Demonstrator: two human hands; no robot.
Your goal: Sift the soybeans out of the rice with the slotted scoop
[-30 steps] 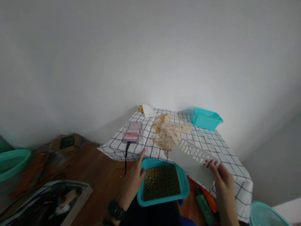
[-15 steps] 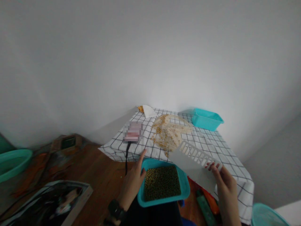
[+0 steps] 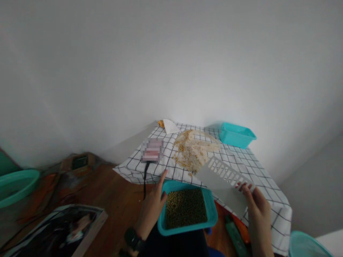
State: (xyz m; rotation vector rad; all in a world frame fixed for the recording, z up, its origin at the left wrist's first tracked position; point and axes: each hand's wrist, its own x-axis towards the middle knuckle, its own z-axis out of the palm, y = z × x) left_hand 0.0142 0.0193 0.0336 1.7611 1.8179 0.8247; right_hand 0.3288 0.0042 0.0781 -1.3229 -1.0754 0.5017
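On my lap, near the checked cloth's front edge, rests a turquoise basin [image 3: 213, 214] with small green and yellowish beans [image 3: 186, 207] in it. My left hand [image 3: 154, 201] grips its left rim, thumb at the inner side and index finger stretched forward. Out to the right, my right hand [image 3: 255, 200] pinches the slotted edge of a flat white plastic panel [image 3: 225, 185]. The panel slants over the cloth's front edge, just beyond the basin's right side. Past it, yellow beans and pale grains [image 3: 191, 151] lie spread on the checked cloth [image 3: 241, 160].
An empty-looking turquoise bin [image 3: 237, 135] stands at the cloth's back right. A blurred-out pink item [image 3: 152, 150] with a black strap lies at left, near a folded white paper [image 3: 170, 126]. A picture-covered box [image 3: 72, 228] and a green basin [image 3: 16, 185] sit further left.
The white panel has lifted very slightly at its slotted edge with my right hand. The whole view has shifted a little; my left hand stays at the basin's rim.
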